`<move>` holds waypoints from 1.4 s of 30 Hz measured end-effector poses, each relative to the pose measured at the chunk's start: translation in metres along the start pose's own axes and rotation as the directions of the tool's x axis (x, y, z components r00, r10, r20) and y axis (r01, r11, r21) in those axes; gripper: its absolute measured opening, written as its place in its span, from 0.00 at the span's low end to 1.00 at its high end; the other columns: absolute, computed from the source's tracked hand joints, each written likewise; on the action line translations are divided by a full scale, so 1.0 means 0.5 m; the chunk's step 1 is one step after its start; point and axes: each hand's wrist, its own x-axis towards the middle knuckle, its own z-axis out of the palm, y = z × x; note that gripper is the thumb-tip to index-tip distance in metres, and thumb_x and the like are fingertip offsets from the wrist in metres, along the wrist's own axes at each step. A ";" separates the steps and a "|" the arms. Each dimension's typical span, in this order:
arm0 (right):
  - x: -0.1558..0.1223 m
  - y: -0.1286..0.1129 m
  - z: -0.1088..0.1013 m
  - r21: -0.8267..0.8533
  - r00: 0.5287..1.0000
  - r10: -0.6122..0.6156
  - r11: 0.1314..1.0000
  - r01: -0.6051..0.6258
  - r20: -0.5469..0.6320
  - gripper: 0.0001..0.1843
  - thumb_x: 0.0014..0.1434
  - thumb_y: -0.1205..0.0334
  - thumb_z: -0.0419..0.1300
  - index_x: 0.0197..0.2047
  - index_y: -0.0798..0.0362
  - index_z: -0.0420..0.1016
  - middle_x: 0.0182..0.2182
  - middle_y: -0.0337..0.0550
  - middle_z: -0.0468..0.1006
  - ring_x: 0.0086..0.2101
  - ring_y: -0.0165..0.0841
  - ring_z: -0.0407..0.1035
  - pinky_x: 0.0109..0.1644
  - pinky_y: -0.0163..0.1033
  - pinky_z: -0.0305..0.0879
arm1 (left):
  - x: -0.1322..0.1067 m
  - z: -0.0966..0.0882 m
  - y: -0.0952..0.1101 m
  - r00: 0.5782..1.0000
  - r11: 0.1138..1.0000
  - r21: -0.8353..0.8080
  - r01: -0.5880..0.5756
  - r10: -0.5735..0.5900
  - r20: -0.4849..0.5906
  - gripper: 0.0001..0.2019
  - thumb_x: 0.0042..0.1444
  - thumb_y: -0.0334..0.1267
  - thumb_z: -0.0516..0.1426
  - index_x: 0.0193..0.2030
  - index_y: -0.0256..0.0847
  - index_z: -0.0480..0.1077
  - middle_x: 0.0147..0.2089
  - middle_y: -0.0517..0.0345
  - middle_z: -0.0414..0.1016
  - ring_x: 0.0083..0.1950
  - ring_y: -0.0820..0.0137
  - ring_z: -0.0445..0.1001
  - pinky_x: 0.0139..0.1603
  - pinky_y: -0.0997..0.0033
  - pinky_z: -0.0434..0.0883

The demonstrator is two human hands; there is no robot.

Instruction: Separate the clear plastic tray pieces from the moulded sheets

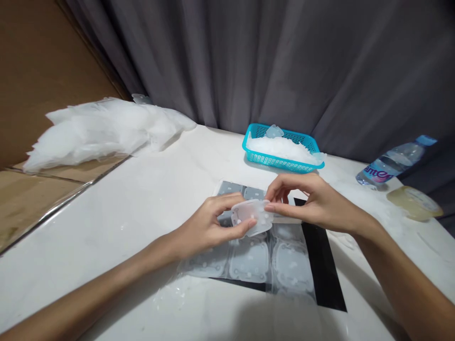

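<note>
My left hand and my right hand meet over the middle of the white table. Together they pinch a small translucent plastic piece with white dots, the left from the left side, the right from the right edge. Directly beneath lies a clear sheet of several moulded rounded pockets, spread over a black mat.
A turquoise basket heaped with clear plastic pieces stands behind the hands. A pile of clear plastic sheets lies far left on cardboard. At right lie a water bottle on its side and a tape roll. Grey curtain behind.
</note>
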 end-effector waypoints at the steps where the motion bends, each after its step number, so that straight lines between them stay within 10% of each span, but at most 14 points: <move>1: 0.000 -0.002 -0.001 0.004 1.000 -0.004 1.000 0.004 0.002 0.14 0.67 0.49 0.66 0.41 0.51 0.80 0.37 0.42 0.82 0.35 0.32 0.73 0.41 0.37 0.70 | 0.001 -0.001 0.000 1.000 1.000 0.011 -0.014 0.014 0.002 0.11 0.67 0.41 0.61 0.34 0.39 0.71 0.33 0.61 0.70 0.35 0.71 0.70 0.37 0.71 0.66; 16: -0.003 -0.017 -0.001 0.034 0.999 -0.029 0.999 0.028 0.030 0.07 0.66 0.57 0.69 0.40 0.52 0.80 0.36 0.38 0.82 0.35 0.29 0.72 0.42 0.35 0.69 | 0.004 -0.002 -0.008 0.996 0.996 0.034 -0.084 0.084 0.008 0.07 0.67 0.39 0.62 0.40 0.37 0.76 0.39 0.55 0.76 0.41 0.67 0.74 0.44 0.66 0.70; 42: -0.002 -0.010 0.001 0.044 0.999 -0.038 0.998 0.036 0.027 0.03 0.67 0.62 0.67 0.42 0.53 0.82 0.36 0.38 0.82 0.34 0.28 0.73 0.40 0.34 0.70 | 0.000 0.008 0.012 0.995 0.869 -0.487 0.091 -0.096 0.016 0.06 0.64 0.33 0.66 0.47 0.40 0.78 0.34 0.60 0.85 0.36 0.75 0.81 0.40 0.78 0.75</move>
